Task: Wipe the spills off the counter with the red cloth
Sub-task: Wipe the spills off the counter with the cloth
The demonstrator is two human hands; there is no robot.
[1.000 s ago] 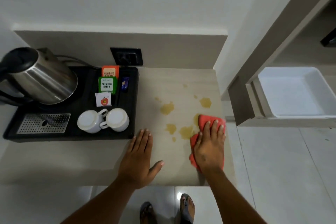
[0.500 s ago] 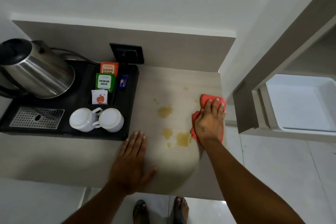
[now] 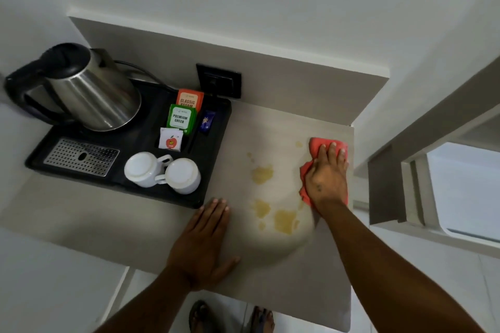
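Right hand (image 3: 326,178): flat, palm down on the cloth (image 3: 315,144), fingers spread and pressing it to the counter (image 3: 270,273); not curled round it.
Cloth: red, bunched, right of the tray (image 3: 213,170), by the counter's right edge.
Left hand (image 3: 201,242): open, flat on the counter, holding nothing, fingertips just beside the tray's near right corner.
Spills (image 3: 284,222): yellow patches between tray and cloth, left of the right hand.
Tray: black; carries kettle (image 3: 92,94), two upturned cups (image 3: 162,171), tea sachets (image 3: 181,119).

Red cloth (image 3: 317,146) mostly hidden under right hand (image 3: 327,180)
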